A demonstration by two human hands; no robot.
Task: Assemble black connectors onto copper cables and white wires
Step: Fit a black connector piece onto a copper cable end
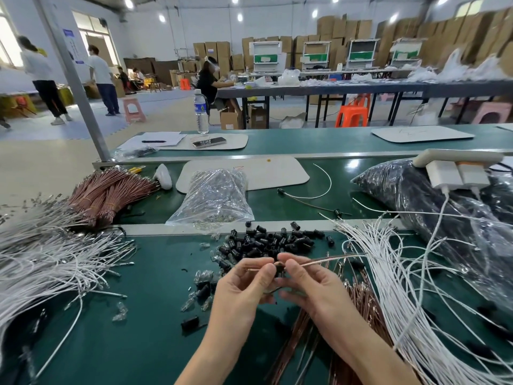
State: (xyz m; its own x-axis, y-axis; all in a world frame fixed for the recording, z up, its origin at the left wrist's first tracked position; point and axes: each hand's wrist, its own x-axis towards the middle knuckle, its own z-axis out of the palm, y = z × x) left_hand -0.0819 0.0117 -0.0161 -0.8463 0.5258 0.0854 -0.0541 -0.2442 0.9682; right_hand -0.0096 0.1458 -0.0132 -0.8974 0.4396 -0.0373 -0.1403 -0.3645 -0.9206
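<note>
Left hand (241, 287) and right hand (313, 287) both pinch one copper cable (319, 261) above the near desk (152, 315), a black connector (279, 270) between their fingertips. A skewed push could bend the terminal — or the connector might slip into the loose pile (272, 241) just beyond; the cable's right tail may snag the white wires (388, 273).

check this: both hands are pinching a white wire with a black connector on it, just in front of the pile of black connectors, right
Not a white wire: the head view shows the left hand and right hand pinching a copper cable. The rest holds: a black connector sits on it, just in front of the pile of black connectors.
</note>
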